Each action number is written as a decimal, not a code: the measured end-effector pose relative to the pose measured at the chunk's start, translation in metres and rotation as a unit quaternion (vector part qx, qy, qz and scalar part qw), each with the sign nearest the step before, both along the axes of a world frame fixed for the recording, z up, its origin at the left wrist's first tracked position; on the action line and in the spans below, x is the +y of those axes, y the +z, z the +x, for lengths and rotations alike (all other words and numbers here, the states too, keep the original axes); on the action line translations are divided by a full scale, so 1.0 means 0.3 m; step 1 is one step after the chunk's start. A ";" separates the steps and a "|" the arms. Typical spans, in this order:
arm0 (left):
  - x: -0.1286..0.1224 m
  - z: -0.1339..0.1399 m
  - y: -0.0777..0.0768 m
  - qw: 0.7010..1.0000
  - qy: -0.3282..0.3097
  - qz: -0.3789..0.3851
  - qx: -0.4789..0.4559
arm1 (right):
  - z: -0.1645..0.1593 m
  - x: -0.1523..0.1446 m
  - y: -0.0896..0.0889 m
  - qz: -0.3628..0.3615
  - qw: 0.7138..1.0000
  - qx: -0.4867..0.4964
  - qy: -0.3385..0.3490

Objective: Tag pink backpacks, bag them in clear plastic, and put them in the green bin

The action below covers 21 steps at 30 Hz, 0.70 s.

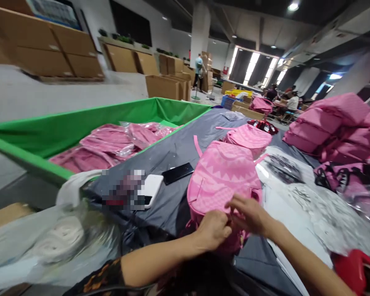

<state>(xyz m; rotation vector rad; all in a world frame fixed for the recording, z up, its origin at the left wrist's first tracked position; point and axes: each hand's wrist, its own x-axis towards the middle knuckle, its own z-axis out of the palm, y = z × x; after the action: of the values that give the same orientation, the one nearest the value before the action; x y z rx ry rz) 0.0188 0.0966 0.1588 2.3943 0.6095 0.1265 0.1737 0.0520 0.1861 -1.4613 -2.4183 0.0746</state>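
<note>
A pink backpack (223,174) with a zigzag, tooth-like pattern lies in front of me on the dark cloth-covered table. My left hand (214,231) is closed at its near end, thumb and fingers pressed together. Just beside it, my right hand (248,211) has its fingers bent in against the bag, the fingertips meeting near my left hand. Whatever small part the two hands pinch is hidden by the fingers. Right behind lies a second pink backpack (249,137), its straps sticking out.
On the left, a green fabric bin (80,117) holds bagged pink items (111,144). A black phone (177,173) and a white phone (152,189) lie left of the backpack. Plastic bags (323,213), stacked pink backpacks (327,123) and a red object (351,271) are on the right.
</note>
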 end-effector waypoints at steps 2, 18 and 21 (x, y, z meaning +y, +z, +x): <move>-0.019 -0.004 -0.017 0.999 -0.005 0.020 0.025 | 0.009 -0.168 -0.059 0.051 0.998 0.007 -0.046; 0.016 -0.060 -0.228 0.840 -0.179 0.453 -0.238 | 0.027 -0.379 -0.369 0.273 0.720 0.477 -0.424; -0.039 -0.101 -0.270 0.833 -0.182 0.441 -0.282 | 0.162 -0.331 -0.334 0.227 0.688 0.540 -0.429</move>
<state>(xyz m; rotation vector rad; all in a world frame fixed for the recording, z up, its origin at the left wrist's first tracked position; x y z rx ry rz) -0.0115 0.0849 0.0778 3.0454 -0.2803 1.1101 0.2224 -0.0472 0.0860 -1.4843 -0.6330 0.0779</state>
